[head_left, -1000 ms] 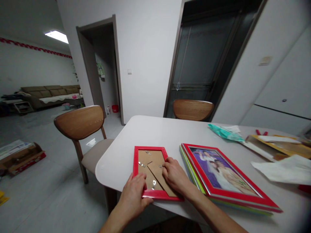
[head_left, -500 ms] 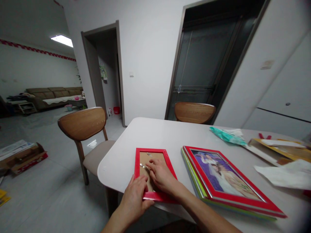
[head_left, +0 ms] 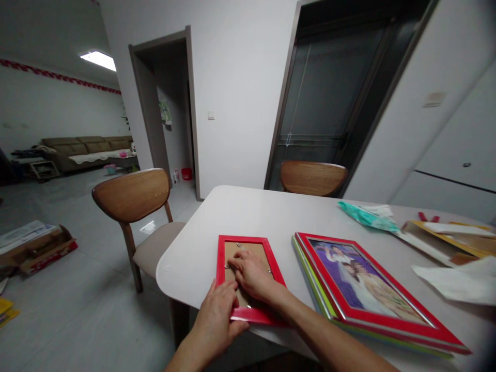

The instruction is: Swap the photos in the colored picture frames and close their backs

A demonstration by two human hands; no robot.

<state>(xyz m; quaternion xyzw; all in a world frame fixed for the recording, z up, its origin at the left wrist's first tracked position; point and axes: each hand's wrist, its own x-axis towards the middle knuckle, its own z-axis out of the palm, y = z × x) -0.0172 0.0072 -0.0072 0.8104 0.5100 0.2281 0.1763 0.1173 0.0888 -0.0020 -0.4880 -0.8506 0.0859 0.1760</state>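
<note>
A small red picture frame (head_left: 271, 253) lies face down at the table's near edge, its brown backing board (head_left: 259, 250) showing. My left hand (head_left: 217, 310) grips its lower left corner, with the thumb at the near edge and the fingers over the side. Above the board, my right hand (head_left: 251, 274) has its fingers bent together, the fingertips at a small metal clip (head_left: 228, 266) on the left side. The fingers partly cover that clip. Another clip (head_left: 270, 270) sits on the right side, and a metal hanger (head_left: 241, 246) is near the top.
Right of my hands is a stack of larger frames, topped by a red one with a photo (head_left: 387, 315). Beyond it lie a teal wrapper (head_left: 364, 216), white paper (head_left: 461, 279) and a yellow envelope (head_left: 449, 235). Wooden chairs (head_left: 134, 196) stand left and behind the white table (head_left: 251, 206).
My right fingers have moved slightly left and onto the left clip, which showed uncovered before. The left hand keeps its hold on the frame. The view has shifted a little.
</note>
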